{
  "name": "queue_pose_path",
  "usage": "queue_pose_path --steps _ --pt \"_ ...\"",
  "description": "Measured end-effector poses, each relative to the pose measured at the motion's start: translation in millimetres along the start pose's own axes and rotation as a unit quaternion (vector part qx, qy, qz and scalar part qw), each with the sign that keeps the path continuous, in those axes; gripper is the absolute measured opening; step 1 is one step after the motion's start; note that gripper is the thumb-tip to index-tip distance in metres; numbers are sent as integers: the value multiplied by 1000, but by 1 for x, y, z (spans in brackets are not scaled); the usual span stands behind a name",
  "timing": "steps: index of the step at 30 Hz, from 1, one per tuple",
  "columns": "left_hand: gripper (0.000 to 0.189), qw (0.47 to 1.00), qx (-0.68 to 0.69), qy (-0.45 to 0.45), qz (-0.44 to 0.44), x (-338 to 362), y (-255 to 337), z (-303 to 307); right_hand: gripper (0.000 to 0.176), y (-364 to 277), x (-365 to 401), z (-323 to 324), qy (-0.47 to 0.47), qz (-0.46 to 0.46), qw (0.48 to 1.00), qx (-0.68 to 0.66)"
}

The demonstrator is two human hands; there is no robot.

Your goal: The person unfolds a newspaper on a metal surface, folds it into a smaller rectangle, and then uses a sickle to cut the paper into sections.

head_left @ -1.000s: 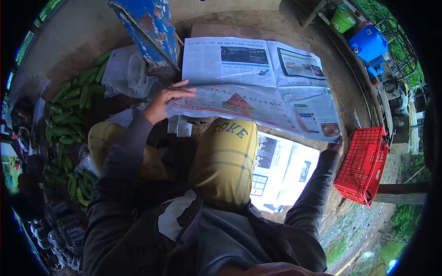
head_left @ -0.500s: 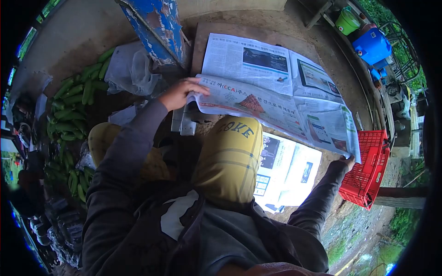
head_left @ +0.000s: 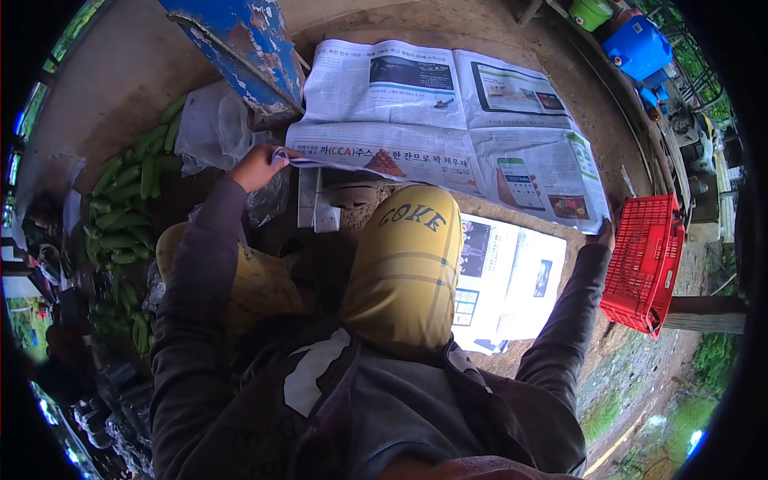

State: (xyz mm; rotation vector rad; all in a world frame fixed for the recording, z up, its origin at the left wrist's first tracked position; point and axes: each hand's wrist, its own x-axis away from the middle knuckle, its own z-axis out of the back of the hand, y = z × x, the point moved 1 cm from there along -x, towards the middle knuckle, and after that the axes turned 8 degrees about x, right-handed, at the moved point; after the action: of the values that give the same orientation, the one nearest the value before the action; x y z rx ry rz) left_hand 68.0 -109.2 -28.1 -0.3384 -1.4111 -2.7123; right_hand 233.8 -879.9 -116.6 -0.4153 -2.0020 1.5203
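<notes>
A wide sheet of newspaper (head_left: 424,120) is spread out in front of me, its near edge lifted a little. My left hand (head_left: 258,167) pinches its near left corner between thumb and fingers. At the near right corner, my right hand (head_left: 605,237) grips the sheet, with most of its fingers hidden behind the paper and the sleeve. More printed sheets (head_left: 520,280) lie below, to the right of my yellow-clad knee (head_left: 400,264).
Several green bananas (head_left: 124,200) lie at the left near clear plastic bags (head_left: 212,128). A peeling blue post (head_left: 240,56) rises beyond my left hand. At the right are a red crate (head_left: 640,264), a blue container (head_left: 638,48) and a green bucket (head_left: 590,12).
The newspaper has moved left and been pulled flatter, its sagging near edge now straighter. My left hand has shifted left and slightly down; the right hand has risen.
</notes>
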Motion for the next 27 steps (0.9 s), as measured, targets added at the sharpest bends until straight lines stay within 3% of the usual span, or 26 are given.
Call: queue_pose_path --steps 2,3,5,6,9,10,11,14,16,19,21,24,27 --pt "21 999 -5 1 -40 -4 1 -11 32 -9 0 -2 62 15 997 39" --pt "21 996 -6 3 -88 -5 -1 -17 32 -19 14 -8 147 27 988 50" --pt "22 982 -10 8 -186 -4 2 -32 31 -22 1 20 110 119 987 18" --pt "22 983 -23 10 -183 0 18 -36 27 -24 -5 31 105 138 985 3" --pt "23 979 -75 38 -185 -11 16 -42 23 -13 -21 56 123 37 990 54" --pt "24 976 -95 60 -184 -15 11 -42 14 -6 -3 46 128 13 992 15" --pt "25 975 -96 89 -178 -19 6 -40 11 8 -22 62 52 -35 998 27" --pt "29 966 -92 168 -173 -32 -11 -27 11 23 -14 47 54 -69 996 32" --pt "30 968 -76 149 -186 -32 -14 -18 11 22 -8 30 38 -75 996 -3" --pt "36 974 -86 75 -198 -29 -21 -7 11 5 11 -10 108 -51 991 -56" --pt "39 970 -105 34 -218 -29 -34 -8 12 2 -7 -5 96 -43 994 0" --pt "42 980 -91 1 -178 -31 -42 -16 13 0 -13 0 78 -32 994 72" --pt "42 984 -99 14 -149 -33 -51 -22 11 2 -9 4 102 -39 991 75"
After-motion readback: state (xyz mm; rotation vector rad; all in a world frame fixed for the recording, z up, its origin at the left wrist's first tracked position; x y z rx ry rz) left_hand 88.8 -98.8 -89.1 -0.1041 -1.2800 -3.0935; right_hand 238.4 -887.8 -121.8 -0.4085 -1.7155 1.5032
